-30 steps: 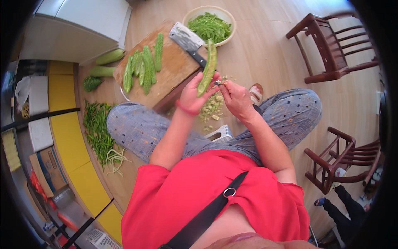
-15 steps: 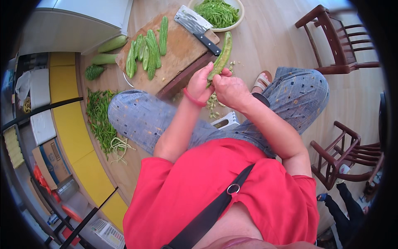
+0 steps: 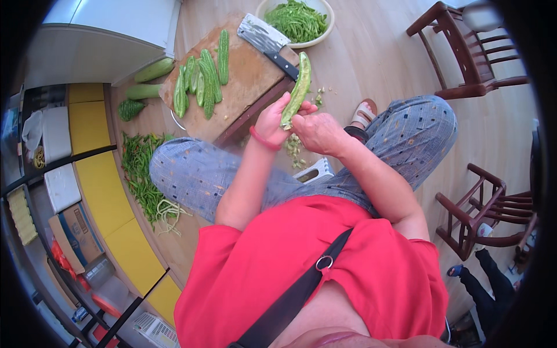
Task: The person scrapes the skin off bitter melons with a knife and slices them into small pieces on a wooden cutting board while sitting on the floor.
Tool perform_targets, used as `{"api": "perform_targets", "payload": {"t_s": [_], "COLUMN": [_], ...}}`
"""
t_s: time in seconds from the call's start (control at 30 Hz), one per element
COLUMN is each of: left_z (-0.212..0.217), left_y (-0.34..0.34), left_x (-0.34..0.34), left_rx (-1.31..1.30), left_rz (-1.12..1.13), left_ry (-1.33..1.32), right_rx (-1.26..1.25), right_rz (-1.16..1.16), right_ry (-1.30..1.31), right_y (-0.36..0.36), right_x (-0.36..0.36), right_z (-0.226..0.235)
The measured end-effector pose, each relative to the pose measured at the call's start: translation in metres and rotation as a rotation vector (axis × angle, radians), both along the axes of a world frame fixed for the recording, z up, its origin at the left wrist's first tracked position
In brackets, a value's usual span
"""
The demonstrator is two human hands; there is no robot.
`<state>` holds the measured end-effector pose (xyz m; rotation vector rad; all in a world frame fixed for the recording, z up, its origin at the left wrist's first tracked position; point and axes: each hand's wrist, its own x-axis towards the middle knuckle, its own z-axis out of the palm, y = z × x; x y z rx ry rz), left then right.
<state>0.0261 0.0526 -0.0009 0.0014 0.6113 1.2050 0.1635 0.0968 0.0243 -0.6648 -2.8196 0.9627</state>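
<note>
My left hand (image 3: 272, 119) grips the lower end of a halved green bitter gourd (image 3: 299, 87), which points up and away from me. My right hand (image 3: 316, 130) presses against the gourd's cut end, fingers curled at it. Pale seed scraps (image 3: 295, 148) lie on the floor below my hands. Just beyond, a wooden cutting board (image 3: 243, 87) carries several gourd halves (image 3: 200, 81) and a cleaver (image 3: 268, 43).
A pale bowl of green beans (image 3: 297, 20) stands past the board. Whole gourds (image 3: 148, 81) and a heap of long green beans (image 3: 142, 174) lie at the left beside yellow floor mats (image 3: 101, 191). Wooden chairs (image 3: 464, 52) stand at the right. A small white stool (image 3: 313, 171) sits between my knees.
The view has shifted so the board and bowl sit higher in the picture. Both hands stay on the gourd, which now stands a bit more upright.
</note>
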Motion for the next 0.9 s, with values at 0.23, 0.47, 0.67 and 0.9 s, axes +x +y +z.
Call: {"api": "perform_targets", "payload": {"t_s": [0.23,0.47,0.67,0.9], "left_z": [0.011,0.015,0.045,0.044], "left_y": [0.002,-0.008,-0.012,-0.006], "left_x": [-0.007,-0.015,0.001,0.012], "left_rx": [-0.055,0.035,0.038,0.244], "left_rz": [0.153,0.022,-0.038,-0.062], "left_ry": [0.120,0.199,0.568,0.488], "right_rx": [0.084,-0.171,-0.825,-1.095], "right_rz": [-0.304,-0.589,-0.634,-0.380], "right_ry": [0.101,0.179,0.541,0.652], "right_y": [0.013,0.032,0.036,0.037], "right_x": [0.008,-0.002,-0.009,-0.014], "right_z": [-0.019,-0.015,-0.004,-0.044]}}
